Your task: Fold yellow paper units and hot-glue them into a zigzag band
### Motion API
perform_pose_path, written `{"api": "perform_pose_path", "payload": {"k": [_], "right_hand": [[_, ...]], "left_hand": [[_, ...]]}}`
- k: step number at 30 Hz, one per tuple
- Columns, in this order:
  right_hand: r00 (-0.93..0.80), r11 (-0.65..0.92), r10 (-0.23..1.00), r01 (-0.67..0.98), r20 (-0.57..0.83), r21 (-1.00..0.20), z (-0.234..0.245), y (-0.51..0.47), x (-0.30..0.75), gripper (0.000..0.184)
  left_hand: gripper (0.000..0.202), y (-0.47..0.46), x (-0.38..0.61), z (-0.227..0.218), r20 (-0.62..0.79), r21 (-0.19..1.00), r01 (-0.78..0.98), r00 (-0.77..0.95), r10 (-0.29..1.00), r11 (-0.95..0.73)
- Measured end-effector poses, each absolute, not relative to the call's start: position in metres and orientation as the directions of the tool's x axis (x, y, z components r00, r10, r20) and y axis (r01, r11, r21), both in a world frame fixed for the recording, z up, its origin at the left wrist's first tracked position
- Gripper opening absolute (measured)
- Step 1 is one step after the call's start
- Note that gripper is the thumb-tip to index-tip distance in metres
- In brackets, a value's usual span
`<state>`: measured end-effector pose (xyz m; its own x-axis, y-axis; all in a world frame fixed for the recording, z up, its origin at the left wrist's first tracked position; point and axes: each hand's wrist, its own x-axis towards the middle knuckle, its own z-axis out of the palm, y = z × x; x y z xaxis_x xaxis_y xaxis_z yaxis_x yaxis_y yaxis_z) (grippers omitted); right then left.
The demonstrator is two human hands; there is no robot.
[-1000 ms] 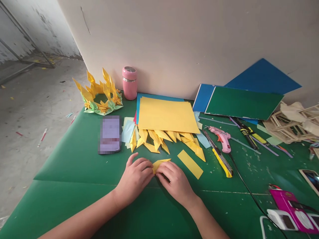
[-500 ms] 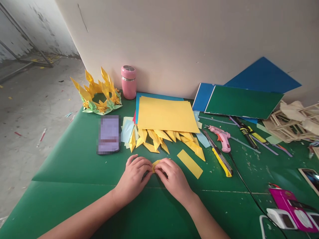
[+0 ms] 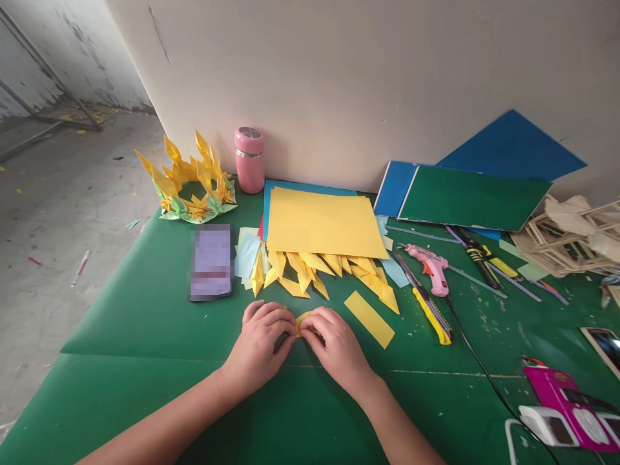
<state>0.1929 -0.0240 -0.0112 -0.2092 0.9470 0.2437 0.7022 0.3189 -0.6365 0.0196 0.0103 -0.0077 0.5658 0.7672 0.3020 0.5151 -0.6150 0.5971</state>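
My left hand point(image 3: 264, 339) and my right hand point(image 3: 336, 342) meet near the middle of the green table. Between their fingertips they pinch a small yellow piece of paper point(image 3: 304, 318), mostly covered by the fingers. Just right of my right hand lies a flat yellow paper strip point(image 3: 369, 319). Beyond the hands, folded yellow paper petals point(image 3: 303, 271) stick out from under a stack of yellow paper sheets point(image 3: 327, 223).
A yellow-and-green paper crown point(image 3: 196, 187), a pink flask point(image 3: 250, 161) and a purple phone point(image 3: 211, 261) stand or lie at left. Rightward are a utility knife point(image 3: 426, 310), a pink glue gun point(image 3: 431, 266) with a trailing cord, leaning boards point(image 3: 475, 197) and a magenta box point(image 3: 564, 400).
Both hands stay in nearly the same place, still pinching the yellow paper; its far edge shows slightly differently between the fingers.
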Motion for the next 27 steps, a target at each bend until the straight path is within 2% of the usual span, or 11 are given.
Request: {"api": "perform_pose_path", "payload": {"k": [3,14,23,27], "right_hand": [[-0.205,0.312,0.949,0.701,0.237,-0.642,-0.012,-0.024,0.193,0.016],[-0.174,0.294,0.953,0.722,0.247,-0.626,-0.01,-0.026,0.192,0.016],[-0.117,0.24,0.968,0.69,0.221,-0.683,-0.004,-0.035,0.208,0.018],[-0.161,0.294,0.953,0.694,0.257,-0.658,0.001,-0.028,0.206,0.025]], "left_hand": [[0.016,0.009,0.02,-0.005,0.292,0.579,0.528,0.577,0.762,-0.622],[0.024,-0.007,0.019,-0.004,0.381,0.328,0.585,0.637,0.67,-0.742],[0.026,0.0,0.009,-0.006,0.347,0.382,0.522,0.683,0.642,-0.762],[0.028,0.004,0.005,-0.008,0.404,0.324,0.483,0.707,0.581,-0.814]]}}
